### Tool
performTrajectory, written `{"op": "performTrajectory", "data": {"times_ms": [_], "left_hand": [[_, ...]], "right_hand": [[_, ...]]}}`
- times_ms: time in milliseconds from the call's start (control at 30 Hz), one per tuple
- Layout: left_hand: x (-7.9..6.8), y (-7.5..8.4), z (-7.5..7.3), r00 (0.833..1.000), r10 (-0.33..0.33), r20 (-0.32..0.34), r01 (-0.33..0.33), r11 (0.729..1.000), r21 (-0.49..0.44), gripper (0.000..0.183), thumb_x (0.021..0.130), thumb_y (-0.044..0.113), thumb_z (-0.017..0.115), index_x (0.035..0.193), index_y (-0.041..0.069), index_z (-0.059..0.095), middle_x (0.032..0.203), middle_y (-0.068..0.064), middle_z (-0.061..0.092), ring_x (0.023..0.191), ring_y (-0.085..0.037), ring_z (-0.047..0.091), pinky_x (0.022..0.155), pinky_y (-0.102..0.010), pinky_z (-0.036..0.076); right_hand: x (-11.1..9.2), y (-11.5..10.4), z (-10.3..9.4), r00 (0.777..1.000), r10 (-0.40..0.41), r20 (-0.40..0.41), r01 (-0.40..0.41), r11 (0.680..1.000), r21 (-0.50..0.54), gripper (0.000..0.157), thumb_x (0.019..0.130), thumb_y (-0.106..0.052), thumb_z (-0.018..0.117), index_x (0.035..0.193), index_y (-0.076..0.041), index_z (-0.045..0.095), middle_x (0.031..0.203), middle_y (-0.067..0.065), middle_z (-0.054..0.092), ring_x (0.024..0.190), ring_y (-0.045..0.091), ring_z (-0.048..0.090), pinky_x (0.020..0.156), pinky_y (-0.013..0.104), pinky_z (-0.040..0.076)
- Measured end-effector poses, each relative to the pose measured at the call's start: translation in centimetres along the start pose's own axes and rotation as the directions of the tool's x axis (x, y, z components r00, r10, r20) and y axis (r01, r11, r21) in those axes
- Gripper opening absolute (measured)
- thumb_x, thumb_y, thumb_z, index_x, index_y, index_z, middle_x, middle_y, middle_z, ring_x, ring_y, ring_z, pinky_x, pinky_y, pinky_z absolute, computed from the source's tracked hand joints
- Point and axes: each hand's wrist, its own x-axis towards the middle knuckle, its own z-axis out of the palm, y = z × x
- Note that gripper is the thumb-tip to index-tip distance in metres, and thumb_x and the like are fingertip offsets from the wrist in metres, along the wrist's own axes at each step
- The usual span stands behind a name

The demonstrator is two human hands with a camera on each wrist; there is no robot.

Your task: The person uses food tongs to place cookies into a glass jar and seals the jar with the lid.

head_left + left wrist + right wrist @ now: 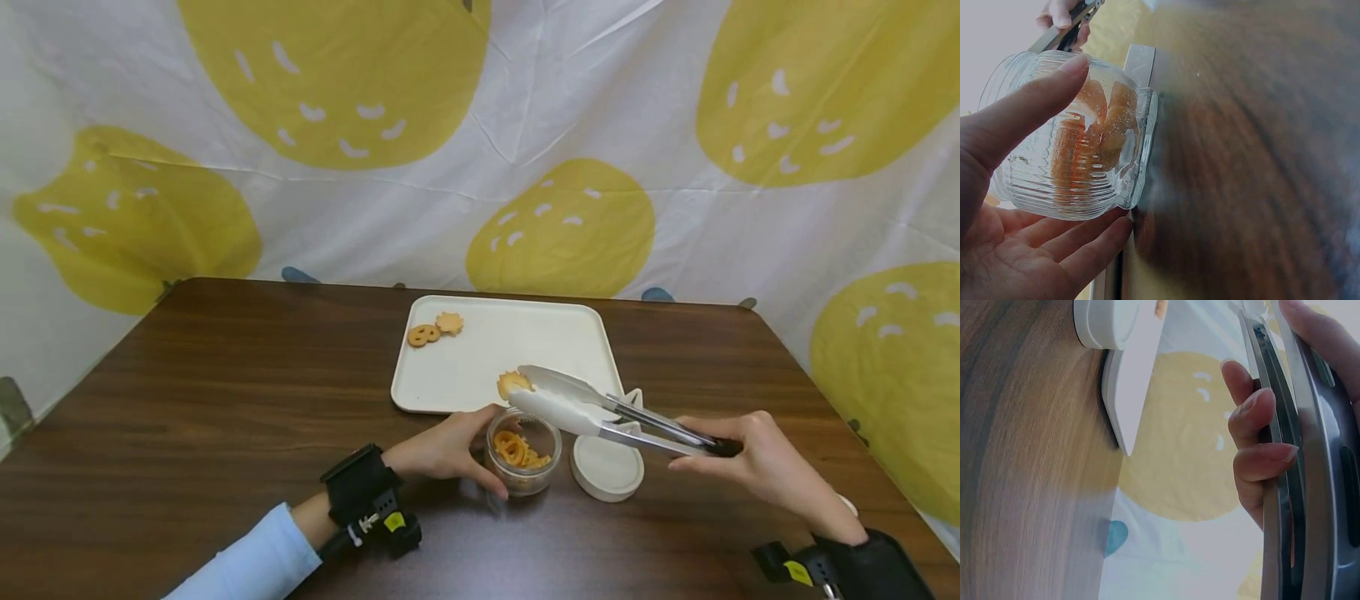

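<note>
My left hand holds a small ribbed glass jar upright on the table, thumb on one side and fingers on the other. Orange-brown ring-like snacks lie inside it. Metal tongs with white tips are gripped in my right hand, the fingers curled round the handles. Between the tips sits a round scalloped cookie, held above the tray's near edge, just behind the jar mouth. In the right wrist view, the tong handles run alongside the fingers.
A white tray lies behind the jar. On its far left are a pretzel-shaped cookie and a scalloped cookie. Right of the jar stands a round white lid. A lemon-print cloth hangs behind the wooden table.
</note>
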Motion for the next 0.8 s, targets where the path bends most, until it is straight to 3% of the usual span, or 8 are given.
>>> {"op": "performTrajectory", "data": {"times_ms": [167, 300, 567, 800], "left_hand": [[0.0, 0.1, 0.0, 1.000, -0.019, -0.004, 0.019, 1.000, -0.003, 0.086, 0.062, 0.021, 0.080, 0.131, 0.002, 0.032, 0.132, -0.019, 0.046, 0.120, -0.024, 0.041, 0.103, -0.044, 0.034], [-0.1, 0.1, 0.1, 1.000, -0.010, -0.008, 0.010, 1.000, -0.007, 0.086, 0.062, 0.020, 0.080, 0.132, 0.003, 0.032, 0.133, -0.019, 0.046, 0.120, -0.025, 0.041, 0.104, -0.044, 0.034], [0.0, -0.1, 0.2, 1.000, 0.001, -0.011, -0.001, 1.000, -0.011, 0.085, 0.062, 0.021, 0.080, 0.131, 0.004, 0.034, 0.131, -0.016, 0.047, 0.118, -0.024, 0.043, 0.103, -0.043, 0.035], [0.0, 0.0, 0.2, 1.000, -0.002, -0.014, 0.002, 1.000, -0.010, 0.078, 0.062, 0.019, 0.080, 0.127, 0.004, 0.038, 0.123, -0.014, 0.053, 0.113, -0.022, 0.047, 0.100, -0.042, 0.038]], "right_hand": [[-0.6, -0.2, -0.4, 0.999, 0.018, 0.040, -0.019, 1.000, 0.005, 0.041, 0.066, -0.023, 0.076, 0.100, -0.003, 0.067, 0.086, 0.016, 0.072, 0.063, 0.001, 0.052, 0.049, 0.016, 0.041], [-1.1, -0.2, -0.5, 0.998, 0.024, 0.061, -0.026, 0.999, 0.037, 0.041, 0.067, -0.021, 0.075, 0.102, -0.001, 0.066, 0.085, 0.017, 0.071, 0.058, 0.002, 0.049, 0.044, 0.018, 0.039], [-2.0, 0.2, 0.0, 0.995, -0.097, 0.012, 0.095, 0.989, 0.116, 0.040, 0.062, -0.009, 0.077, 0.100, 0.000, 0.066, 0.079, 0.017, 0.071, 0.062, 0.001, 0.057, 0.045, 0.015, 0.043], [-2.4, 0.5, 0.1, 0.992, -0.121, 0.023, 0.118, 0.988, 0.096, 0.042, 0.061, -0.010, 0.078, 0.100, 0.001, 0.066, 0.081, 0.017, 0.071, 0.066, 0.001, 0.058, 0.048, 0.014, 0.044]]}}
